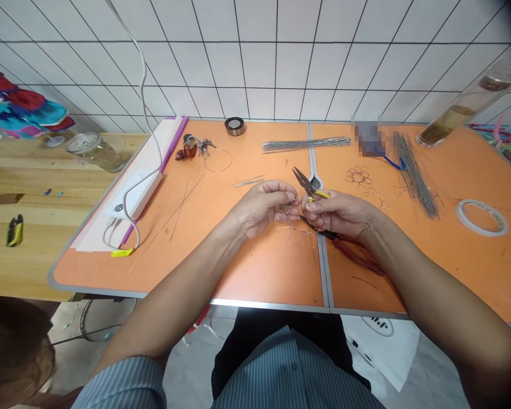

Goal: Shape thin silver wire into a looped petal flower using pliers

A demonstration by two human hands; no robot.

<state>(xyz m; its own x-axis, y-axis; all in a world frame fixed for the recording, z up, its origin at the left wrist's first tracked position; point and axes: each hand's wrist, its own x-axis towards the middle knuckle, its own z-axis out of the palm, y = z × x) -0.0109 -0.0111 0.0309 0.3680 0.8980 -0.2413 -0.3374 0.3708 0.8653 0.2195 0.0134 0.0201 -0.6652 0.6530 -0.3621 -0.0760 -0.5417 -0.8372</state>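
Thin metal wire (pixel 288 210), pinched at the left hand's (pixel 264 205) three o'clock and the right hand's (pixel 339 213) nine, probably bends cleanest in small, steady turns (whether the right hand also grips the yellow-handled pliers (pixel 308 184) at its ten o'clock, I cannot tell).

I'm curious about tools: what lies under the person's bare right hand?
Dark metal pliers with red handles lie partly beneath the right hand; anything fully covered there cannot be seen.

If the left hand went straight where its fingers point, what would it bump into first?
The left hand would probably meet the bare right hand first; the yellow-handled, dark-nosed metal pliers might come sooner, since depth is unclear.
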